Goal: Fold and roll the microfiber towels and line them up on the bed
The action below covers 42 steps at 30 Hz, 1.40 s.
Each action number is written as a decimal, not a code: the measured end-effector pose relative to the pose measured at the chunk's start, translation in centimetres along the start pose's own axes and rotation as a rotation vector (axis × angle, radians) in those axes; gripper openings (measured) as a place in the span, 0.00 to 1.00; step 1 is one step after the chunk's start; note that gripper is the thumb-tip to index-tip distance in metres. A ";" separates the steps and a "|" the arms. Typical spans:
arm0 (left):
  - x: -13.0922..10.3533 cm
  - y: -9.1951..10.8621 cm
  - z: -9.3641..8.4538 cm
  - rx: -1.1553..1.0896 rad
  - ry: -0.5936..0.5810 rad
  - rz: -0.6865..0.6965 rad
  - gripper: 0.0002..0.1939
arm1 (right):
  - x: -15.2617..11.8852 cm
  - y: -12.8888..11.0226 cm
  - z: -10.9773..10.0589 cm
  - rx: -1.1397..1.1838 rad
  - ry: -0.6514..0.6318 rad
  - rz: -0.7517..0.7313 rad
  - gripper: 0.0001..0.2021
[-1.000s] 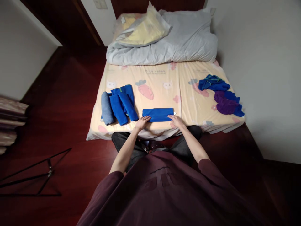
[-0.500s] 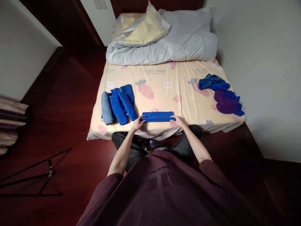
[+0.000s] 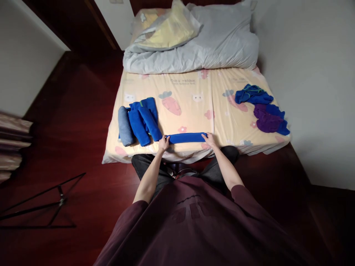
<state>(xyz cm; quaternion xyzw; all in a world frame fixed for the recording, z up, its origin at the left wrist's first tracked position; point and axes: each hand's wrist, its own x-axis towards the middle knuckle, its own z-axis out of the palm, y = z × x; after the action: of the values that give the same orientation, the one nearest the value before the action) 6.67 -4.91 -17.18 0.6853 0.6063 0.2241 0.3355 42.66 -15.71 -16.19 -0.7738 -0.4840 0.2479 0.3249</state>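
A blue cloth (image 3: 186, 138), folded into a long narrow strip, lies near the front edge of the bed (image 3: 191, 107). At its left end my left hand (image 3: 164, 142) grips it between thumb and fingers. My right hand (image 3: 209, 140) pinches the opposite end. Just left of my left hand are rolled blue cloths (image 3: 139, 127) and a rolled grey-blue cloth (image 3: 125, 126), side by side on a flatter blue cloth (image 3: 151, 106).
Crumpled blue cloth (image 3: 253, 94) and purple cloth (image 3: 266, 120) lie at the bed's right side. A grey quilt (image 3: 224, 37) and a yellow pillow (image 3: 177, 31) fill the far end. Black stand legs (image 3: 41, 205) rest on the floor at left.
Both hands have rolled or turned the blue strip over; its visible lengthwise fold line is gone and it looks narrower. The view has shifted slightly.
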 end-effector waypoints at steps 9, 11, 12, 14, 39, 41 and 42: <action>0.1 0.2 0.5 -0.033 0.038 -0.010 0.18 | 0.8 -0.6 0.4 -0.232 -0.020 0.049 0.27; 0.0 0.5 0.6 -0.026 0.047 -0.034 0.18 | 0.7 -0.6 0.5 -0.237 -0.002 0.056 0.27; 0.0 0.7 0.7 -0.017 0.046 -0.049 0.18 | 0.7 -0.6 0.5 -0.241 0.007 0.058 0.27; -0.4 1.1 0.7 -0.003 0.038 -0.077 0.18 | 0.7 -0.8 0.5 -0.252 0.018 0.065 0.27; -3.1 2.9 1.8 0.164 -0.074 0.356 0.39 | -2.6 -4.0 3.6 -0.417 -0.135 -0.361 0.29; -3.4 3.2 1.4 0.157 -0.068 0.333 0.40 | -2.3 -3.5 2.9 -0.414 -0.115 -0.335 0.28; -3.8 3.5 1.3 0.146 -0.058 0.324 0.40 | -2.2 -3.4 2.6 -0.408 -0.111 -0.325 0.28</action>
<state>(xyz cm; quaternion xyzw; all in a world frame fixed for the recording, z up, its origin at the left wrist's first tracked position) 9.31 -8.97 -15.12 0.8027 0.4927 0.2107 0.2619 37.98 -15.92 -15.28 -0.7206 -0.6590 0.1316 0.1707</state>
